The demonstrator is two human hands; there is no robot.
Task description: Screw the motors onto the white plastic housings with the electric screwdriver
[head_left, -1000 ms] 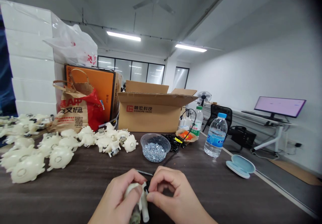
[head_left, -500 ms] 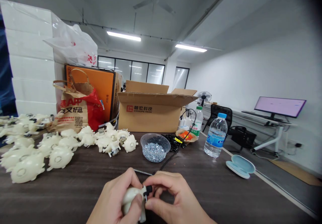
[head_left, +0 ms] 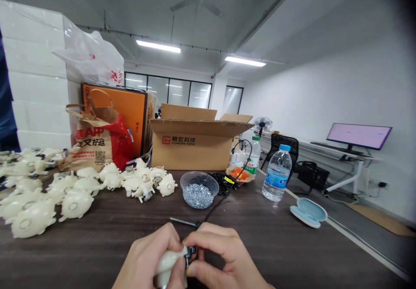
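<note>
A cream-coloured plastic housing (head_left: 169,261) sits in my left hand (head_left: 147,256), with the thumb and fingers closed round it just above the table. A small black plastic piece (head_left: 190,251) is at the housing's right end. My right hand (head_left: 224,254) pinches at that black piece, index finger on top and thumb below. Close to the thumb tip shows a thin silvery bit (head_left: 187,261), perhaps a screw, too small to make out surely. Just behind my hands lies a thin metal rod (head_left: 182,221), partly hidden by the right hand, beside a black cable (head_left: 216,206).
A clear bowl (head_left: 199,189) of small metal screws stands ahead, with black parts (head_left: 223,183) beside it. Several cream housings (head_left: 76,202) crowd the left. Behind are a cardboard box (head_left: 191,150) and paper bag (head_left: 97,141). Rightward stand a water bottle (head_left: 277,174) and an open case (head_left: 308,213).
Both hands have stayed together, shifting slightly down. The black piece looks turned a little, and more of the metal rod shows behind my hands. The view has moved slightly.
</note>
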